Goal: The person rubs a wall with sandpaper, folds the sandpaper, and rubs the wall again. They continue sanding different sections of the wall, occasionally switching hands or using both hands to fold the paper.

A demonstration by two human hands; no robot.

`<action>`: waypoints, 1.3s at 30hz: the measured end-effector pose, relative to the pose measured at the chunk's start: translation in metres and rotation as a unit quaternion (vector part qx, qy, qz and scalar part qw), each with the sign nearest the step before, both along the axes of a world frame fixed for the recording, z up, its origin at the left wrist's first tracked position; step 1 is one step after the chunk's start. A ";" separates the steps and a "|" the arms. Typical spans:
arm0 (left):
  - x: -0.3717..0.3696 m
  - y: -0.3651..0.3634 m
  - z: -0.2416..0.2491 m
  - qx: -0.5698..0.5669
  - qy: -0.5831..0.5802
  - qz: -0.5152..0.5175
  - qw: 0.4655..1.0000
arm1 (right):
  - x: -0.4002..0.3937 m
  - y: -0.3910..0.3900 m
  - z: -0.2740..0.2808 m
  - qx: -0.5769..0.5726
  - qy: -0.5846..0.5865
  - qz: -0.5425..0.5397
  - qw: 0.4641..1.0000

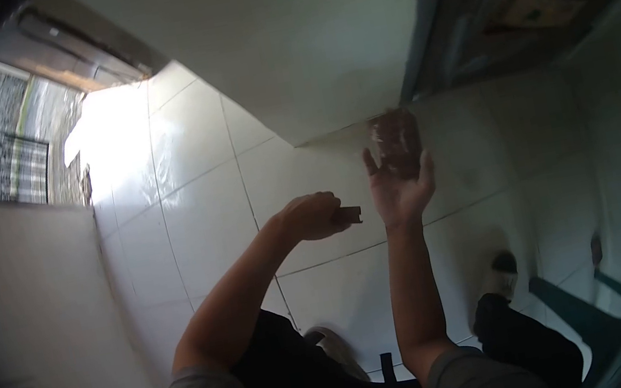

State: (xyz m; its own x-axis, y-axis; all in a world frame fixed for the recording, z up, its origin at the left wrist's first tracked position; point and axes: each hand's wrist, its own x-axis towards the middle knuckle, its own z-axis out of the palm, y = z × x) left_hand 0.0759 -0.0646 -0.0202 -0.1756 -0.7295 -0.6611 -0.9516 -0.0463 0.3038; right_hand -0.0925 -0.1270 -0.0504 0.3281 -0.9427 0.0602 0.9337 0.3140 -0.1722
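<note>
My left hand point(311, 217) is closed around a small dark brown block-like piece point(348, 215), whose squared end sticks out toward the right. Palm up, my right hand point(402, 193) supports a shiny reddish-brown packet point(396, 137) lying over its fingers, with thumb and little finger showing on either side. Motion blurs the packet, and its exact kind cannot be made out. The two hands are apart, above the tiled floor.
A pale wall corner point(291, 106) juts out ahead, beside a dark shelf-like unit point(509, 1). A green plastic chair point(613, 332) stands at lower right. White tiles point(204, 204) cover the floor; bright light enters through a doorway point(111, 121) at left.
</note>
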 end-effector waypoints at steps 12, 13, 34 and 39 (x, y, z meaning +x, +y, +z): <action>0.026 0.096 0.062 -0.046 -0.052 0.268 0.961 | 0.015 -0.077 0.012 -0.043 0.194 -0.011 0.980; 0.015 0.092 0.088 -0.085 -0.070 0.317 0.942 | 0.020 -0.077 0.015 -0.050 0.190 0.005 0.981; 0.009 0.040 0.063 -0.401 0.104 0.343 0.843 | 0.050 -0.018 0.003 -0.114 0.146 0.210 0.960; 0.020 0.055 0.075 -0.366 0.071 0.382 0.846 | 0.068 0.001 0.020 -0.127 0.116 0.259 0.950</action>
